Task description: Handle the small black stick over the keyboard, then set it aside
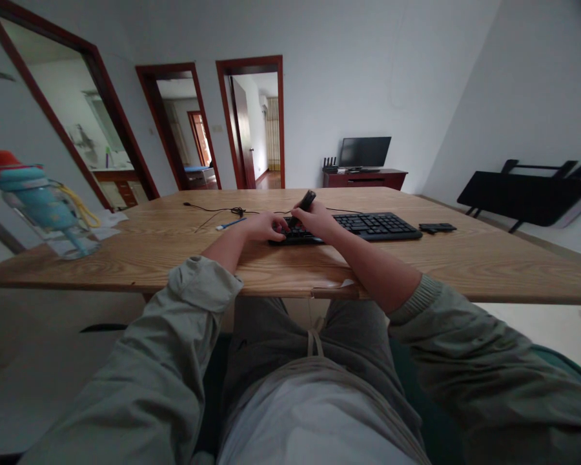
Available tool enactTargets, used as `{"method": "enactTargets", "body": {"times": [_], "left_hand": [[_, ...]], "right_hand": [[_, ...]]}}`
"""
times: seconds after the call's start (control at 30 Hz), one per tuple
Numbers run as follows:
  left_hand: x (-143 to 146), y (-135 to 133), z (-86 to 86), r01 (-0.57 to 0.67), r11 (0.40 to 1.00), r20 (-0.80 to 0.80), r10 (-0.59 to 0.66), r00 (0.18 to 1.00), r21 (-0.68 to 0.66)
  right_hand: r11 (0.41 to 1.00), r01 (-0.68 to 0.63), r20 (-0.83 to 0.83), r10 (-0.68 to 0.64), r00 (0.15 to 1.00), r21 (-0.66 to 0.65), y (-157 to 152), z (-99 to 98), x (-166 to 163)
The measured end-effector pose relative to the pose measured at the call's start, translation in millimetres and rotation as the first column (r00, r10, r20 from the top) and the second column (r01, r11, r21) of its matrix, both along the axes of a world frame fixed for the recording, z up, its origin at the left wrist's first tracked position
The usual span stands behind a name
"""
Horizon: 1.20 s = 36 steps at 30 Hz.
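A black keyboard (pixel 368 226) lies on the wooden table (pixel 174 258) in front of me. My right hand (pixel 317 219) is closed round a slim black tool (pixel 304 204) that points down at the keyboard's left end. My left hand (pixel 266 226) rests on that same left end, its fingers curled on the keys beside the tool. Whether the left fingers pinch anything is too small to see.
A blue water bottle with a red cap (pixel 39 200) stands at the table's left edge. A black cable (pixel 223 210) and a blue pen (pixel 230 224) lie behind my left hand. A small black object (pixel 436 227) sits right of the keyboard. A folded black table (pixel 525 194) leans on the right wall.
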<state>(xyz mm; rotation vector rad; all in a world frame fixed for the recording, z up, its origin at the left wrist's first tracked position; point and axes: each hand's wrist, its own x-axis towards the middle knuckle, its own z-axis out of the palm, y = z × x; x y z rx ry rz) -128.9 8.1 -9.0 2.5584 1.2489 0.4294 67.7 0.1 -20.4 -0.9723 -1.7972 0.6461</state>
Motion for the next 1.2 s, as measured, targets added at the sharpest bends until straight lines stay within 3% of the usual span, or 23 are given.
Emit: {"method": "enactTargets", "body": {"times": [0.3,0.5,0.73,0.9,1.2], "left_hand": [[-1,7,-2.6,0.006,1.0,-0.005,-0.006,1.0,-0.023],[-12,7,6.8,-0.003,0.994,0.211,0.026,0.977,-0.111],[-4,6,-1.1,0.025,0.996,0.15,-0.011,0.989,-0.089],[3,13,-12.5,0.058,0.992,0.185,-0.037,0.982,-0.109],[4,10,-5.1,0.061,0.997,0.106,-0.055,0.993,-0.046]], "right_hand": [[0.995,-0.005,0.102,-0.005,0.995,0.098,-5,7.5,-6],[0.996,0.007,0.184,-0.022,0.983,0.085,-1,14.8,-9],[0.994,-0.058,0.247,0.035,0.968,0.088,9,24.4,-24],[0.988,-0.017,0.191,-0.013,0.981,0.153,6,19.0,-24],[0.984,-0.045,0.067,0.034,0.997,0.175,5,7.6,-13]]}}
